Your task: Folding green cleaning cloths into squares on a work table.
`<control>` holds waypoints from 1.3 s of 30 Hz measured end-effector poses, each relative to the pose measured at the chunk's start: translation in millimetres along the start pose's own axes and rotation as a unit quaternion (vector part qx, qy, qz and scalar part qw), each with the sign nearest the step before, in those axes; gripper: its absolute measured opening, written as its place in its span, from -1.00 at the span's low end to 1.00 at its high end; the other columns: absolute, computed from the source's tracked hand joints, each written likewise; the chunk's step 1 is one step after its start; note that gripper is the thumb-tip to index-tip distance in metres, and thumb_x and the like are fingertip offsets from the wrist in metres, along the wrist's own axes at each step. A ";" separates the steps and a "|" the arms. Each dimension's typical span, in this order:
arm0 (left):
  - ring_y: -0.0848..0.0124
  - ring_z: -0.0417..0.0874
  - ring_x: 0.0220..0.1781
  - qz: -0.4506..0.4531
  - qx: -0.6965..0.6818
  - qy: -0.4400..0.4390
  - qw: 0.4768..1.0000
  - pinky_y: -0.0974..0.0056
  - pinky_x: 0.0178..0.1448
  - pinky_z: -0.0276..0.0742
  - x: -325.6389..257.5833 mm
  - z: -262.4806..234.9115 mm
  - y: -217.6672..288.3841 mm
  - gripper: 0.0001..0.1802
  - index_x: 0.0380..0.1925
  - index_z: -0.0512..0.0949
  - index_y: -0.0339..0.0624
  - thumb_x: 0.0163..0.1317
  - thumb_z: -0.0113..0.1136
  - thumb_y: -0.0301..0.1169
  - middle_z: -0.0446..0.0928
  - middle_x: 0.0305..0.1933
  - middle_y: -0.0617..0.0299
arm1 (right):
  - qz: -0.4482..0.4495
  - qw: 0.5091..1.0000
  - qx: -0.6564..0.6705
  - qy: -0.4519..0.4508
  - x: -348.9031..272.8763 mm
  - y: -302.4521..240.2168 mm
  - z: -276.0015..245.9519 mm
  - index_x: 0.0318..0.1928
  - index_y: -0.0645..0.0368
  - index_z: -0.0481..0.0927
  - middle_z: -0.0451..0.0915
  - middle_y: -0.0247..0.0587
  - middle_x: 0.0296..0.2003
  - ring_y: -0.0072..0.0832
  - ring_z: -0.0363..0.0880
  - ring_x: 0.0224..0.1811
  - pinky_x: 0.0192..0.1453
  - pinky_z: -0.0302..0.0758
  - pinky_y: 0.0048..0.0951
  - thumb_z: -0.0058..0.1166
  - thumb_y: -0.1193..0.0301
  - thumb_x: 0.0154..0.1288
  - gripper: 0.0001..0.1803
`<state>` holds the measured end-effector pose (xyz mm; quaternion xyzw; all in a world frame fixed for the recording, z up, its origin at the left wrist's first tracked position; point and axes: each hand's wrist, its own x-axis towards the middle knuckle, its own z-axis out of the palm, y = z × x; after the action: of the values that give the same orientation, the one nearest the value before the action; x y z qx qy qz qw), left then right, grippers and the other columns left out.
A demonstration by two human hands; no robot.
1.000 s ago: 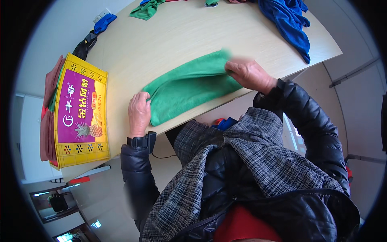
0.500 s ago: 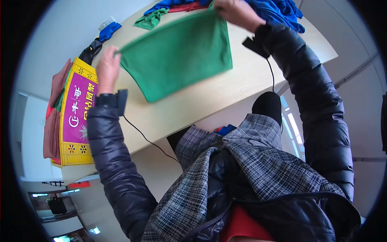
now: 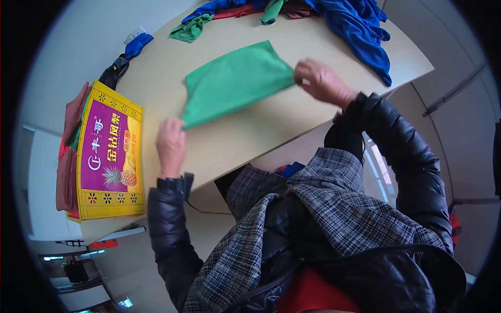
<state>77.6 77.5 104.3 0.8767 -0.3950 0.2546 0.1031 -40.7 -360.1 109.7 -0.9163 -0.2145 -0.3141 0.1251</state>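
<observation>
Seen from above, at a pale wooden table (image 3: 156,99): two bare hands with a green cloth (image 3: 237,81) stretched between them. At the near left corner of the cloth, the left hand (image 3: 171,146), slightly blurred, fingers closed in a pinch on the fabric. At the near right corner, farther from the body, the right hand (image 3: 322,81), thumb and curled fingers pinching likewise. Between the two, the near edge drawn taut and slanting up toward the right; beyond, the rest of the cloth spread out over the tabletop. Hard to tell whether any of the near edge touches the wood.

To the left of the left hand, well apart from the cloth, a yellow box (image 3: 107,151) with a purple panel and a pineapple picture. At the box's far left side, folded brownish-red cloths (image 3: 70,177). Ahead of the left hand, past the box, a black item (image 3: 114,72) and a small blue cloth (image 3: 138,45). Farther ahead of both hands, along the far edge, a small crumpled green cloth (image 3: 191,28) and a red cloth (image 3: 237,11). Just beyond the right hand, a heap of blue cloth (image 3: 360,41), trailing toward the table's right edge. Behind both hands, dark puffy sleeves (image 3: 175,235).
</observation>
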 end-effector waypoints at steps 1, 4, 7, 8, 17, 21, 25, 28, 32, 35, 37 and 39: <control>0.05 0.54 0.02 -0.006 -0.015 -0.024 1.000 0.02 0.07 0.51 -13.3 6.5 11.4 -0.79 -0.18 0.54 -0.20 0.16 0.19 -0.58 0.50 -0.10 0.08 | 0.019 0.999 0.017 -0.044 -17.5 -5.7 8.7 -0.31 0.15 0.52 0.51 -0.14 -0.28 -0.12 0.55 -0.15 -0.06 0.56 -0.17 0.19 0.56 0.12 -0.87; 0.07 0.54 0.02 -0.021 -0.045 -0.054 0.997 0.04 0.08 0.51 -46.0 11.1 34.8 -0.79 -0.21 0.55 -0.21 0.12 0.23 -0.58 0.51 -0.10 0.09 | 0.039 0.993 0.042 -0.100 -47.8 -19.3 14.0 -0.32 0.15 0.50 0.53 -0.15 -0.26 -0.13 0.55 -0.12 -0.02 0.55 -0.18 0.19 0.59 0.08 -0.84; 0.08 0.54 0.01 -0.036 -0.073 -0.064 0.995 0.05 0.08 0.51 -65.4 10.4 47.7 -0.80 -0.25 0.56 -0.21 0.10 0.26 -0.58 0.52 -0.10 0.10 | 0.047 0.990 0.048 -0.124 -63.0 -26.6 8.9 -0.33 0.14 0.50 0.53 -0.16 -0.26 -0.13 0.55 -0.12 -0.01 0.55 -0.18 0.18 0.60 0.08 -0.84; 0.08 0.54 0.00 -0.046 -0.084 -0.069 0.993 0.06 0.08 0.51 -69.6 10.3 50.7 -0.81 -0.26 0.56 -0.21 0.09 0.26 -0.58 0.52 -0.10 0.10 | 0.044 0.989 0.046 -0.136 -66.7 -27.4 6.6 -0.33 0.15 0.50 0.53 -0.16 -0.26 -0.14 0.55 -0.11 -0.01 0.55 -0.18 0.17 0.60 0.07 -0.84; 0.06 0.56 -0.01 -0.061 -0.149 -0.219 0.962 0.05 0.10 0.51 -59.9 -22.2 52.7 -0.83 -0.28 0.54 -0.28 0.15 0.31 -0.52 0.55 -0.07 0.08 | 0.088 0.940 0.129 -0.303 -38.3 -35.3 -23.3 -0.18 0.19 0.57 0.58 -0.12 -0.15 -0.11 0.56 -0.01 0.07 0.54 -0.16 0.18 0.49 0.25 -0.86; -0.01 0.54 0.23 -0.065 -0.188 -0.169 0.965 0.09 0.29 0.47 -17.9 -6.6 49.2 -0.71 0.00 0.56 -0.29 0.31 0.25 -0.43 0.54 0.19 -0.02 | 0.087 0.951 0.091 -0.283 0.6 -51.8 16.9 0.15 0.20 0.54 0.55 -0.01 0.16 -0.10 0.48 0.25 0.32 0.44 -0.14 0.10 0.24 0.46 -0.61; -0.01 0.31 0.53 0.027 -0.174 -0.173 0.969 0.08 0.52 0.29 36.5 56.8 60.3 -0.46 0.37 0.40 -0.18 0.45 0.13 -0.27 0.31 0.50 -0.05 | 0.037 0.972 -0.014 -0.232 13.1 -51.9 99.8 0.39 0.20 0.39 0.29 -0.01 0.46 -0.06 0.22 0.51 0.55 0.18 -0.02 -0.06 -0.02 0.52 -0.34; 0.01 0.16 0.60 0.033 -0.079 -0.210 0.974 0.01 0.58 0.17 46.8 86.8 58.1 -0.37 0.45 0.29 -0.14 0.49 0.06 -0.12 0.19 0.57 -0.01 | 0.030 0.972 -0.017 -0.234 14.9 -64.2 113.6 0.42 0.20 0.35 0.22 0.00 0.51 0.00 0.14 0.56 0.57 0.12 0.02 -0.01 -0.01 0.48 -0.30; 0.03 0.13 0.61 0.024 -0.067 -0.245 0.967 -0.16 0.56 0.13 39.0 100.8 52.9 -0.32 0.45 0.28 -0.15 0.49 0.01 0.01 0.15 0.59 0.00 | 0.016 0.958 0.014 -0.285 -8.4 -88.2 96.9 0.43 0.19 0.36 0.24 0.01 0.50 0.00 0.11 0.57 0.57 0.12 0.00 0.09 0.06 0.42 -0.30; 0.03 0.11 0.62 0.023 -0.089 -0.227 0.970 -0.19 0.57 0.10 41.1 98.6 55.4 -0.32 0.45 0.29 -0.14 0.48 0.03 0.01 0.13 0.60 0.02 | -0.011 0.947 0.044 -0.319 -7.4 -94.3 64.8 0.42 0.19 0.37 0.25 0.00 0.49 -0.01 0.12 0.57 0.57 0.13 -0.01 0.10 0.06 0.40 -0.29; 0.04 0.10 0.63 0.017 -0.096 -0.220 0.971 -0.21 0.57 0.08 37.4 97.4 58.3 -0.32 0.45 0.29 -0.13 0.47 0.04 0.01 0.13 0.60 0.03 | 0.065 0.879 0.163 -0.443 30.2 -93.8 43.1 0.42 0.19 0.36 0.25 -0.01 0.49 -0.03 0.12 0.57 0.57 0.13 -0.01 0.10 0.05 0.40 -0.29; 0.03 0.08 0.63 0.046 -0.089 -0.208 0.973 -0.22 0.58 0.07 39.0 101.3 76.9 -0.32 0.45 0.29 -0.09 0.46 0.05 0.02 0.10 0.61 0.04 | 0.104 0.835 0.217 -0.495 40.0 -89.8 45.4 0.42 0.19 0.36 0.25 -0.01 0.49 -0.04 0.12 0.58 0.57 0.13 -0.01 0.10 0.05 0.40 -0.29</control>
<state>79.0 -37.4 37.3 0.8785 -0.4688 0.0351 0.0850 -30.9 -252.2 108.4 -0.9156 -0.2137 0.2511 0.2300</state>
